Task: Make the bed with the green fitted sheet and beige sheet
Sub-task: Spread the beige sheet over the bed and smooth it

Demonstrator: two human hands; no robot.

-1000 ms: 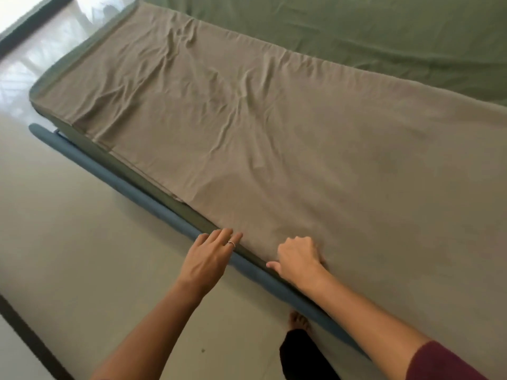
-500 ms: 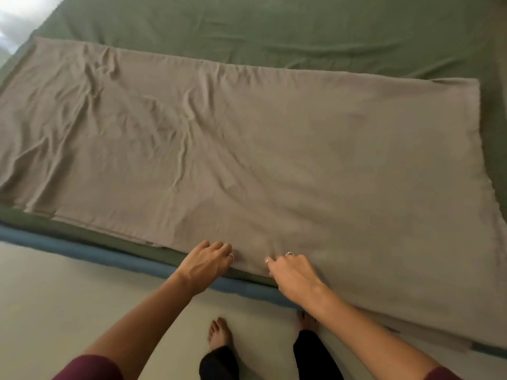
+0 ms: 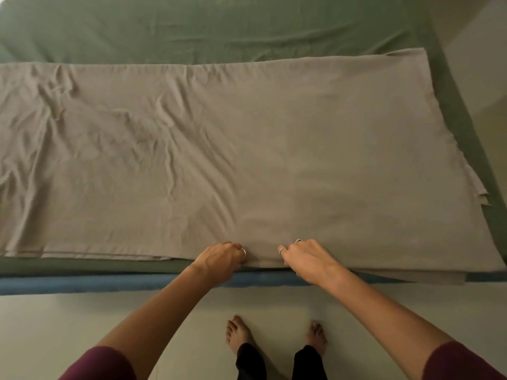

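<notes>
Beige sheet (image 3: 274, 149) lengthwise left-to-right

Both bare forearms reaching forward from the lower frame, left hand (image 3: 220, 260) and right hand (image 3: 307, 259) side by side at lower centre, fingers curled, knuckles up, rings on fingers

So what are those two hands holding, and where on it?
Both the left hand and right hand grip the folded beige sheet along its near edge, side by side, at the bed's edge.
</notes>
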